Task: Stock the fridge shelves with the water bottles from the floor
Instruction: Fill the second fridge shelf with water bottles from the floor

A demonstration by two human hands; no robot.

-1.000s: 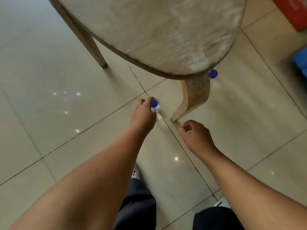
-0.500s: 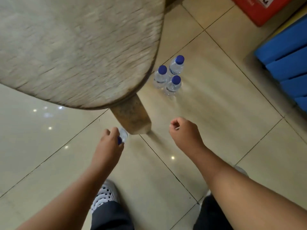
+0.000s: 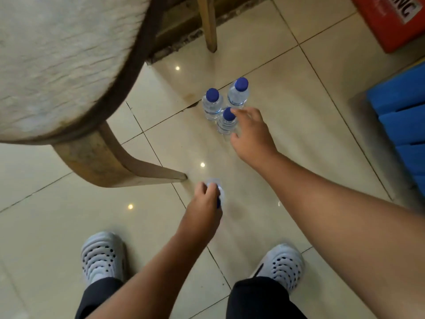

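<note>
Three clear water bottles with blue caps stand together on the tiled floor: a far right one (image 3: 238, 93), a left one (image 3: 212, 104) and a near one (image 3: 226, 123). My right hand (image 3: 250, 132) reaches around the near bottle with fingers spread, fingertips at its cap; no grip shows. My left hand (image 3: 205, 203) grips another small water bottle (image 3: 217, 187) by its neck, hanging low above the floor near the chair leg. The fridge is out of view.
A wooden chair with a pale seat (image 3: 59, 61) fills the upper left, its curved leg (image 3: 128, 166) reaching toward my left hand. A red box (image 3: 388, 21) and blue blocks (image 3: 404, 120) sit at the right. My two white shoes stand below.
My view swung right and the three bottles came closer. My right hand opened from a loose fist and reached out to the near bottle. My left hand still carries its bottle.
</note>
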